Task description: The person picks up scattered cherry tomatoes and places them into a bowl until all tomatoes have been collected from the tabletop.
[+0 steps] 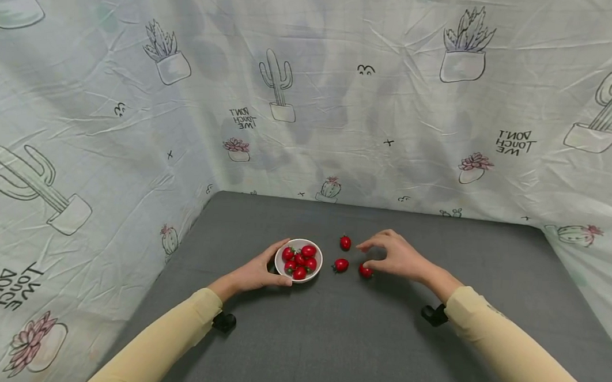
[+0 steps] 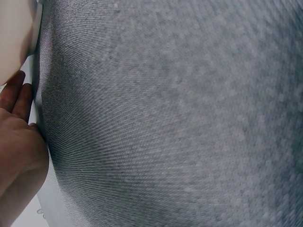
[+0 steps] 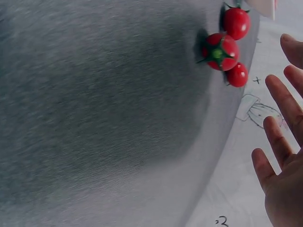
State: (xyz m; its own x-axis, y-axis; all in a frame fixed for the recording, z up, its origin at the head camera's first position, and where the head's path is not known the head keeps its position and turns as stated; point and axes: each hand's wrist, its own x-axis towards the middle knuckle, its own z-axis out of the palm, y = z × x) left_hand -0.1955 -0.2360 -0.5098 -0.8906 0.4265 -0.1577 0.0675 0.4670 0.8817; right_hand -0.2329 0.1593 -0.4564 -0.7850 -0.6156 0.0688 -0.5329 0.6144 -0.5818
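Note:
A small white bowl [image 1: 320,263] holds several red cherry tomatoes [image 1: 308,250]. My left hand [image 1: 254,273] holds it from the left side, thumb along the near rim and fingers around the far side. Three more cherry tomatoes lie on the table right of the bowl: one farther back [image 1: 345,242], one in the middle [image 1: 341,265] and one nearest the right hand [image 1: 366,271]. My right hand [image 1: 402,259] hovers over that last one, its thumb tip overlapping it in the head view. In the right wrist view its fingers [image 3: 283,97] are spread apart, with nothing between them.
The dark grey cloth-covered table [image 1: 298,340] stretches out on all sides of the bowl. Behind it and to the left hangs a pale curtain [image 1: 332,88] printed with potted cacti. Both forearms wear cream sleeves, each with a black device [image 1: 224,322] under the wrist.

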